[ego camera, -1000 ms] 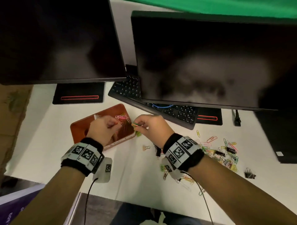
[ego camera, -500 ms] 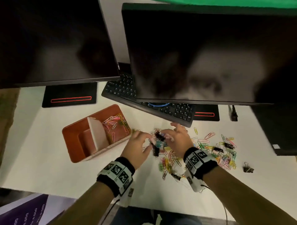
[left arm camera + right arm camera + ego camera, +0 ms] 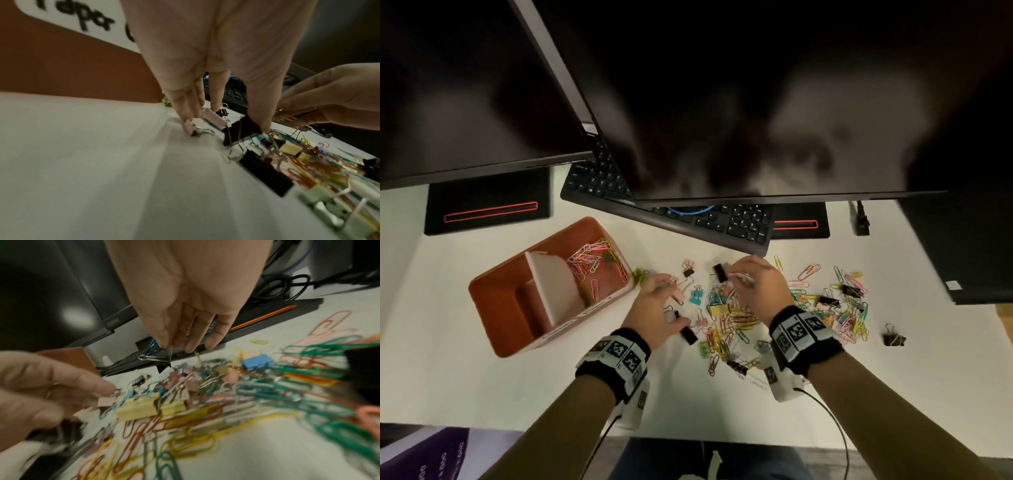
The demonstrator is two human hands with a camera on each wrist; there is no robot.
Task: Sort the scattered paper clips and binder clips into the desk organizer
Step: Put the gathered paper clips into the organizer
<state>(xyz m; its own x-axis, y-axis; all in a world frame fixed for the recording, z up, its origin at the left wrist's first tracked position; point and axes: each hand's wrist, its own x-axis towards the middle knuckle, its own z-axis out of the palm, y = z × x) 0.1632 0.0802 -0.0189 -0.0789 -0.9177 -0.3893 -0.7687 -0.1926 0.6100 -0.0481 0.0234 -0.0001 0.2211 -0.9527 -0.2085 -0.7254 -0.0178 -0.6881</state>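
Pinching a black binder clip (image 3: 163, 365) by its wire handle, your right hand (image 3: 758, 287) lifts it; your left hand's (image 3: 654, 308) fingers (image 3: 186, 105) reach down, touching pink clips (image 3: 212, 119) on the table (image 3: 482, 383); organizer (image 3: 496, 308) beyond them.

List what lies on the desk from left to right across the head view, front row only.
Orange desk organizer → left hand → teal binder clip → right hand → scattered coloured paper clips → lone black binder clip.

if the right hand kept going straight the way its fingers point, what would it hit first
Likely the keyboard: the right hand, pinching a black binder clip, points at its near edge. Depth is unclear.
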